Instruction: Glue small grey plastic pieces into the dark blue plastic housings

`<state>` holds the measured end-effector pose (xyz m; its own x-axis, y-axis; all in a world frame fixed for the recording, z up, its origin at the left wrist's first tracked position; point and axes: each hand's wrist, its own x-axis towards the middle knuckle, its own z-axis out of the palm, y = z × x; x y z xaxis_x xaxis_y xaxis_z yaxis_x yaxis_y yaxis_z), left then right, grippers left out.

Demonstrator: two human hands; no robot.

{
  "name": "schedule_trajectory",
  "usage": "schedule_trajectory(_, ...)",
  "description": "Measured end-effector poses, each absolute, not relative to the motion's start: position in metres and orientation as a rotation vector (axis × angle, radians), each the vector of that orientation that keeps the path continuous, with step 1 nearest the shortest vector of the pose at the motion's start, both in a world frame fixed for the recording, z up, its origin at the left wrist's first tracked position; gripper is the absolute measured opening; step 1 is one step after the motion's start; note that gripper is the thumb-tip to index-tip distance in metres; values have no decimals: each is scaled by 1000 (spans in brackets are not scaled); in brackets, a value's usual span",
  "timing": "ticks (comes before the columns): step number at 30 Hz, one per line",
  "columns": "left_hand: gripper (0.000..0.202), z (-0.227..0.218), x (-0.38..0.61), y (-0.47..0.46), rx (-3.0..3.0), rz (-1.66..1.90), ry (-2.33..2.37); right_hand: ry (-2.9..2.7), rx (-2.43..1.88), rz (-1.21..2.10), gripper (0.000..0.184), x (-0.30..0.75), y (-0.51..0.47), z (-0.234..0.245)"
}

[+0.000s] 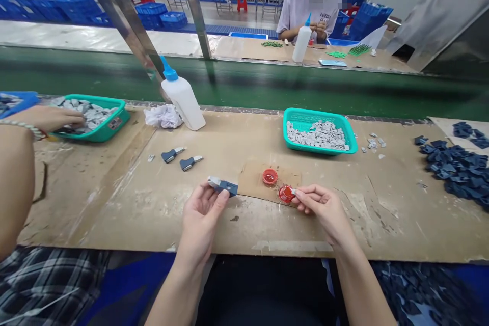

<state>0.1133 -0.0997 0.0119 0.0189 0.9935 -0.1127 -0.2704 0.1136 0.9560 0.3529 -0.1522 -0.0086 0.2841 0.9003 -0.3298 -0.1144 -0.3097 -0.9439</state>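
Note:
My left hand [202,209] is closed on a small dark blue plastic part with a grey metal tip [223,185], held just above the cardboard-covered bench [153,204]. My right hand [321,206] pinches a small grey metal piece [294,192] and holds its end over a red cap [286,193] on the bench. A second red cap [269,177] lies just behind it. Two finished blue-and-grey parts [181,159] lie to the left.
A teal basket of grey metal pieces [319,132] stands behind my right hand, a white glue bottle with a blue nozzle [182,97] behind my left. Dark blue parts [454,168] are heaped at the right. A co-worker's arm [23,153] reaches into another teal basket [95,117] at left. Another person sits across the green conveyor [267,86].

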Motion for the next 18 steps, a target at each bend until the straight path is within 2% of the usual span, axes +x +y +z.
schedule_trajectory(18,23,9,122,-108,858,1255,1001,-776,-1591,1258,30,348,-144,-12)
